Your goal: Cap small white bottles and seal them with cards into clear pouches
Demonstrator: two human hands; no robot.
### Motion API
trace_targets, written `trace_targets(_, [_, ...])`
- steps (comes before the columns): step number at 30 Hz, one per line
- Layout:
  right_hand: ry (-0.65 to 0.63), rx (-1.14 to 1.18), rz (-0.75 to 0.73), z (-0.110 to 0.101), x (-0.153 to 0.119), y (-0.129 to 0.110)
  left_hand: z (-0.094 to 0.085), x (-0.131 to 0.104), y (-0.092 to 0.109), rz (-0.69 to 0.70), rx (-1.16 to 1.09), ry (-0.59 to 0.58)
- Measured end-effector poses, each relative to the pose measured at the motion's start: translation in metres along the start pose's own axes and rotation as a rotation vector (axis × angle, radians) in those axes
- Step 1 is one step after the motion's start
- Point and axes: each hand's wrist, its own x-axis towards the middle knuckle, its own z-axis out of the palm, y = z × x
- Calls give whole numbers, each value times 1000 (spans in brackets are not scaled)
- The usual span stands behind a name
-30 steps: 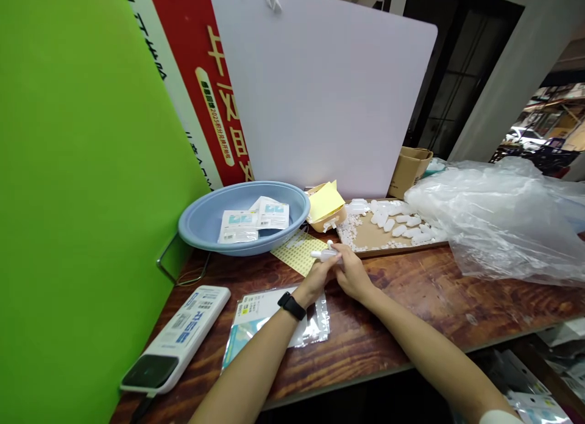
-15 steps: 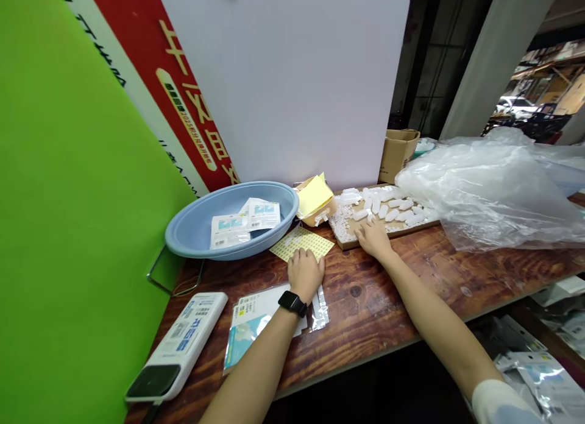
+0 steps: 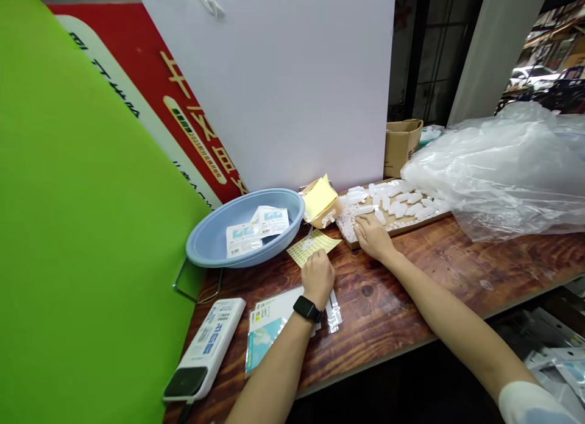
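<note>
Packets lie nearest us, beside our left wrist; our left hand sits loosely curled at the near edge of the yellow sheet, can't tell if it grips anything. Farther out, our right hand, fingers half-bent, meets small white pieces in the cardboard tray, hold unclear; white tubes just beyond.

Wooden table: yellow sheet, cardboard tray, flat packets.
</note>
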Motion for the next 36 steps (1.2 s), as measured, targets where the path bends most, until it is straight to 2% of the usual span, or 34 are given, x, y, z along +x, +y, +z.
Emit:
trace_targets(4, [-49,188,-144,0,-7,-15,-1,-1,1,-20,-37,120])
trace_targets(7, [-126,364,-229,2,-10,-20,1,-4,4,95,-83,135])
trace_targets(10, [-146,465,-169,4,-9,-19,3,-8,7,217,-170,138])
trace_targets(13, [-138,416,-111,3,-8,-19,3,-7,6,210,-285,82])
trace_targets(16, [-214,242,-189,-2,-10,-22,3,1,0,138,-365,18])
trace_targets(19, [-331,46,-262,-7,-13,-29,8,9,-7,95,-341,16])
trace_targets(22, [-360,-51,-256,-10,-14,-33,16,13,-13,55,-288,7])
trace_targets(28, [-310,-14,-250,-3,-13,-30,31,14,-15,-47,-144,-9])
trace_targets(32, [-313,24,-289,3,-14,-32,27,14,-14,-72,-136,0])
trace_targets(36, [-319,47,-307,7,-18,-33,21,12,-12,-76,-81,59])
